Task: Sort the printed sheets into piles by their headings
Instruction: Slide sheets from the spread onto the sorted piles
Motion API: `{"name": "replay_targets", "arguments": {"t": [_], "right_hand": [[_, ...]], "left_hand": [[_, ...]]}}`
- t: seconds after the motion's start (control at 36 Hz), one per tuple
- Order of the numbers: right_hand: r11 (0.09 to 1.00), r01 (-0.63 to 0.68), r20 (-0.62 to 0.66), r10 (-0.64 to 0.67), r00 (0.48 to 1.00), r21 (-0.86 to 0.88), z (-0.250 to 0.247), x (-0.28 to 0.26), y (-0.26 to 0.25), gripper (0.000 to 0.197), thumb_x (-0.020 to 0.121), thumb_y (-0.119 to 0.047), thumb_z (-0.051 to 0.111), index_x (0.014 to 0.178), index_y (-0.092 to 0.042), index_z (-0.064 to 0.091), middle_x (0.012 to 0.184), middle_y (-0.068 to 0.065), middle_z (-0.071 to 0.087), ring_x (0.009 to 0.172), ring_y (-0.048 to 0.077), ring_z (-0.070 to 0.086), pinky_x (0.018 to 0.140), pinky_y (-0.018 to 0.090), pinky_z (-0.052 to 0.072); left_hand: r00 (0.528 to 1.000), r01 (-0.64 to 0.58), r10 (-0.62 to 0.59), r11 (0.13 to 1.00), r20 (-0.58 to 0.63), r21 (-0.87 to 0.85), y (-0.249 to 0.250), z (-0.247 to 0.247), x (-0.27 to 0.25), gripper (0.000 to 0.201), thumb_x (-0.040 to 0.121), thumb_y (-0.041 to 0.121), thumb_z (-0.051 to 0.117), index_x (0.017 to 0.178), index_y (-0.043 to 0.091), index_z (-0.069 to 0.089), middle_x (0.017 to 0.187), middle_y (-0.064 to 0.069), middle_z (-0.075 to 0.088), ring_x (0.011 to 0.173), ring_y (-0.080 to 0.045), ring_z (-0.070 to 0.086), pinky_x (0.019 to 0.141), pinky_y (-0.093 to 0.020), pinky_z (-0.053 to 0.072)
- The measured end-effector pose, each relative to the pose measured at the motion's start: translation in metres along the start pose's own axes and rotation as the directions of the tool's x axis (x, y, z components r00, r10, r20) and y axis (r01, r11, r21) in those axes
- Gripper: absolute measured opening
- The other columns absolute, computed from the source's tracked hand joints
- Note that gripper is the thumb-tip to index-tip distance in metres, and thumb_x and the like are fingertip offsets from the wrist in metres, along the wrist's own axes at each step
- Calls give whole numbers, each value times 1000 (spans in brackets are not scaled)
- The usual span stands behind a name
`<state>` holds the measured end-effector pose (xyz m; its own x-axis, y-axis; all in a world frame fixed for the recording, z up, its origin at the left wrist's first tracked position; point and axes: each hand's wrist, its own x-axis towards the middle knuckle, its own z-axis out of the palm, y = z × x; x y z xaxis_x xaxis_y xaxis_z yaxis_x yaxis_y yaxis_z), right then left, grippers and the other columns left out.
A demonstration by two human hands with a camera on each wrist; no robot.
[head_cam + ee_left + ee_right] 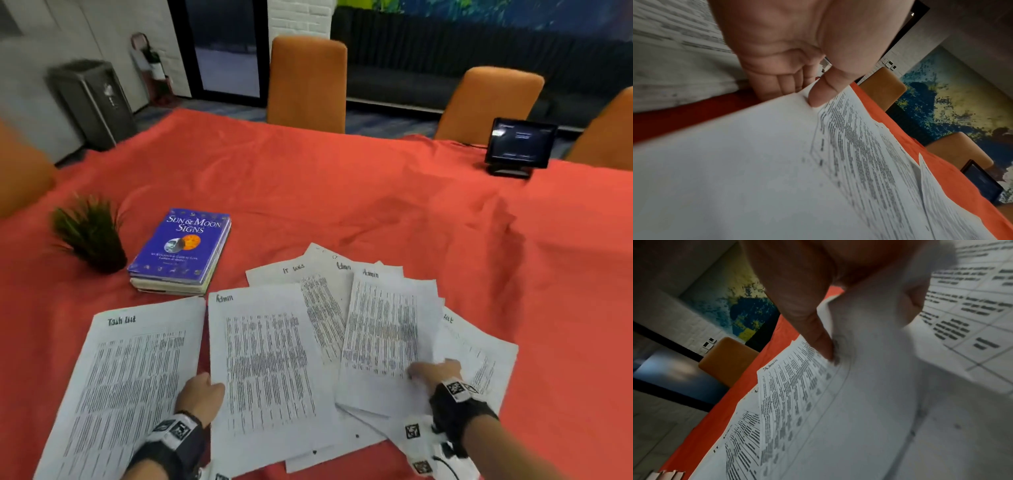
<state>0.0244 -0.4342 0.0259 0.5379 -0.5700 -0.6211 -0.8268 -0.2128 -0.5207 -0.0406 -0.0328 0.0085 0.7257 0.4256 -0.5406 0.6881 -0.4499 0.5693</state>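
Note:
Printed sheets lie fanned on the red tablecloth [342, 192]. A sheet headed "Task list" [130, 377] lies at the left. My left hand [202, 390] pinches the left edge of the middle "Admin" sheet [267, 363]. In the left wrist view the thumb [818, 95] lies on top of that sheet [756, 162] and the fingers go under it. My right hand [435, 371] pinches the lower right corner of the right "Admin" sheet [387, 335], which curls up by the thumb [809, 324]. Behind lie a sheet headed "IT" [294, 270] and another "Admin" sheet [342, 265]. A "list" sheet [479, 353] sticks out at the right.
A blue book [181, 246] rests on another book just behind the sheets at the left, beside a small potted plant [89, 233]. A small screen [520, 144] stands at the far right edge. Orange chairs [308, 82] line the far side.

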Motion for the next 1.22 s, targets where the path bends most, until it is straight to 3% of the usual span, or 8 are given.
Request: {"name": "replay_targets", "arguments": {"t": [0.25,0.5,0.61,0.78,0.89,0.97,1.06,1.22], "right_hand": [[969,233,15,-233,972,-86,-26,3,-5,15,79,-10,57,85,-3,69,77,17,70,65,30,64,63,36,56],[883,395,157,-440,884,252,-13,-14,5,26,83,7,56,103,-3,68,91,14,74,84,35,70,82,46,57],[872,377,330,-471,818,310,10,-46,11,35,67,-10,60,101,-9,69,91,12,76,83,33,72,76,43,59],[883,455,441,-455,774,112,62,-71,32,19,86,-5,56,100,-9,67,88,8,76,74,23,73,66,35,61],[870,492,512,-412,754,-24,85,-85,40,16,83,-12,55,94,-21,64,92,1,74,81,20,71,76,35,60],[824,549,565,-388,728,-141,93,-88,36,22,84,-15,54,103,-24,59,103,-2,70,91,17,66,79,27,52],[786,582,620,-352,701,-211,96,-85,27,36,81,-17,52,117,-22,57,111,-1,69,100,18,66,92,34,53],[799,539,380,-427,821,-267,88,-55,3,57,80,-36,70,130,-24,44,107,6,64,92,19,64,86,33,54]], "left_hand": [[998,-40,40,999,57,-3,-12,8,-6,14,81,4,49,87,8,62,81,-9,68,74,-27,64,67,-33,50],[990,-84,89,995,113,-52,-16,13,-6,29,81,-5,44,85,16,63,79,-8,70,70,-29,65,60,-29,48],[978,-79,92,994,185,-75,-18,11,-7,36,81,-9,40,86,17,65,84,-10,71,76,-31,66,63,-29,48],[969,8,45,977,243,-212,-29,10,-9,23,81,3,44,86,6,66,74,-15,67,65,-21,56,63,-37,48],[950,148,-27,917,311,-371,-32,11,-16,21,97,25,44,98,13,61,102,-11,65,99,-32,62,85,-45,49],[963,50,30,957,268,-287,-36,15,-16,48,86,56,54,113,17,63,112,-2,67,111,-24,61,99,-42,45],[966,-76,121,978,230,-194,-28,21,-27,17,91,24,60,106,18,65,98,6,69,99,-19,65,78,-21,47],[972,-57,83,991,220,-123,-22,20,-36,21,95,18,51,113,23,60,105,6,68,93,-11,63,78,-22,45]]}}
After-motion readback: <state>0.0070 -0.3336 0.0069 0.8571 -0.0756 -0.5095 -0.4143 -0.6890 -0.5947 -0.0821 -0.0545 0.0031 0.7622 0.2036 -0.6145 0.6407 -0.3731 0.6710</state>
